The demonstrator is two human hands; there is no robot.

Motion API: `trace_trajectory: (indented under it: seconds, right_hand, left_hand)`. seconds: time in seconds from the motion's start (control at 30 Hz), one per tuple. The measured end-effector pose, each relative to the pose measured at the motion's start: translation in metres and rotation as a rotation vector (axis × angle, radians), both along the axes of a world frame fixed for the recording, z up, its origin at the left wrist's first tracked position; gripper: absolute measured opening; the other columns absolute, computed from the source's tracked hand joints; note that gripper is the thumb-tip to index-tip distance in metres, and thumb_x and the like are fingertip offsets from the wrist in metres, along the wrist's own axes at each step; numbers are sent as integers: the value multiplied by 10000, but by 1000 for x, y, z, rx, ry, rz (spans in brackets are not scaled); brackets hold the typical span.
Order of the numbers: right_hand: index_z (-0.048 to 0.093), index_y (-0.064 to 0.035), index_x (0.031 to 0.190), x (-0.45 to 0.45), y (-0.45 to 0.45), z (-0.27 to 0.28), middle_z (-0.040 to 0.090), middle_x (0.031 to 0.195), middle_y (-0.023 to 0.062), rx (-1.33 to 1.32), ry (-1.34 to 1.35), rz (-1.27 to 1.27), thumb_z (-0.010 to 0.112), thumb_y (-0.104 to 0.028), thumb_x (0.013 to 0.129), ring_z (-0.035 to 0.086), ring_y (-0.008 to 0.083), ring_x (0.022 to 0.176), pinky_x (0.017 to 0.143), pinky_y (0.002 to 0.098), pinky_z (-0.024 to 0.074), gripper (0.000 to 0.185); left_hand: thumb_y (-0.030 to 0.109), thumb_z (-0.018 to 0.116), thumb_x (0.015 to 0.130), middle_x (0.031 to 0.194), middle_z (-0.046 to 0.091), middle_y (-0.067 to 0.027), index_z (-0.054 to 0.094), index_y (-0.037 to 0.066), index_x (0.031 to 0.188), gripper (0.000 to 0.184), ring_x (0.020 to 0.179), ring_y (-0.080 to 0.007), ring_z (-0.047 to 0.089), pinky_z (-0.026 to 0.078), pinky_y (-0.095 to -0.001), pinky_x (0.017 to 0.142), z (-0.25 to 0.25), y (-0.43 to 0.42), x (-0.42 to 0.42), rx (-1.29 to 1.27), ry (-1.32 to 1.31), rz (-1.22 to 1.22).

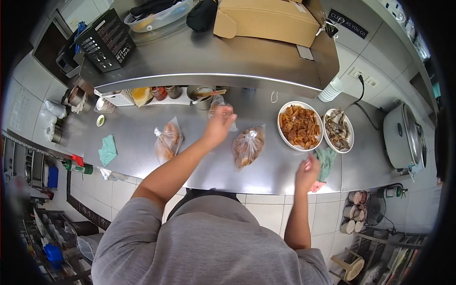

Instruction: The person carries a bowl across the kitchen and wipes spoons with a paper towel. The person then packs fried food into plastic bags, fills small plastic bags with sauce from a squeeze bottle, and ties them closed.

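Note:
My left hand point(221, 126) is over the middle of the steel counter, its fingers loosely bent and partly spread. A clear plastic bag point(216, 105) lies just behind and under it, partly hidden by the hand. To its right sits a tied clear bag of brown food point(249, 148); a second tied bag point(168, 141) with orange-brown pieces lies left of my forearm. Near the counter's front edge my right hand point(307, 175) has its fingers curled in; whatever they hold is too small to make out. Beside that hand lies a crumpled green cloth point(326, 162).
A white bowl of browned food pieces point(299, 127) and a white bowl of small dried fish point(338, 130) stand at the right, near a rice cooker point(401, 135). Jars, a white basket point(118, 98) and a metal pot point(202, 97) line the back. An overhead shelf point(190, 59) juts out above.

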State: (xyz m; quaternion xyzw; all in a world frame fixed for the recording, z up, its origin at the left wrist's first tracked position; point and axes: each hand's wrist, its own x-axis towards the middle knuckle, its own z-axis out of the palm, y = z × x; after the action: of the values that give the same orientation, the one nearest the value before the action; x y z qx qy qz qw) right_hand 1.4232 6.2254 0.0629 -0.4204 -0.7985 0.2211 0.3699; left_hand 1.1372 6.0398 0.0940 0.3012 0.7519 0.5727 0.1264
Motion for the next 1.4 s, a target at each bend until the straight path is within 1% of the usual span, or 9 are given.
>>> trace_trajectory:
  seconds: [0.07,0.17,0.4,0.5,0.57,0.67,1.0,1.07,1.4]
  right_hand:
    - [579,-85,1160,24,18,-13,538,1182,165,424,-498,-308,614,-175,821,500,337,1100,894,416,425,353]
    - [581,-121,1167,40,24,-54,516,1215,153,398,-648,-338,621,-255,826,487,368,1091,872,457,434,369]
    - [618,-76,1031,20,-37,-34,568,942,189,60,-547,-64,576,-232,849,542,388,915,756,470,461,243]
    - [624,-60,993,3,-104,-31,583,979,196,-34,-619,91,601,-249,826,561,402,915,769,479,477,253]
    - [628,-56,1008,-14,-149,-25,584,975,206,-64,-587,253,600,-248,825,566,414,911,770,474,477,266]
    - [630,-62,1037,-63,-191,-28,582,982,203,126,-479,403,597,-221,826,538,404,932,797,480,459,266]
    - [603,-90,1154,-197,-282,-14,554,1142,171,207,-198,106,606,-252,836,504,384,1008,879,449,412,357]
    - [565,-96,1204,-211,-328,-19,510,1217,198,571,-431,3,617,-252,831,491,401,1064,914,458,393,408]
    - [449,16,1275,-318,-431,-59,489,1192,219,-281,-67,486,731,-143,705,500,385,1055,928,375,409,656]
  left_hand:
    - [187,575,909,1003,621,-87,496,32,1118,272,906,-180,597,474,-318,809,-7,-32,-4,-11,20,46]
    - [192,588,898,970,638,-82,522,42,1116,273,871,-177,611,490,-319,770,-45,-90,7,-109,16,42]
    - [139,599,885,949,653,-67,602,71,1018,150,863,-133,621,475,-255,802,-66,-158,61,-189,-302,-135]
    - [166,631,840,1170,574,-140,613,106,1062,231,1124,-239,539,424,-387,945,-23,-179,43,-356,-136,-161]
    - [191,640,800,1398,358,-185,590,154,1173,378,1349,-342,271,254,-542,1060,-12,-199,20,-647,677,-18]
    - [195,634,783,1487,189,-174,532,185,1276,504,1403,-370,85,108,-619,1079,-31,-236,-32,-856,577,-41]
    - [151,688,744,1494,164,-204,396,178,1381,701,1391,-408,119,131,-603,1087,-25,-423,-59,-696,534,161]
    - [157,700,738,1482,184,-214,424,131,1356,677,1381,-424,137,145,-603,1080,-34,-485,-58,-688,426,176]
    - [157,718,735,1346,413,-233,572,60,1177,476,1241,-413,390,344,-438,1037,-78,-637,-47,-563,71,564]
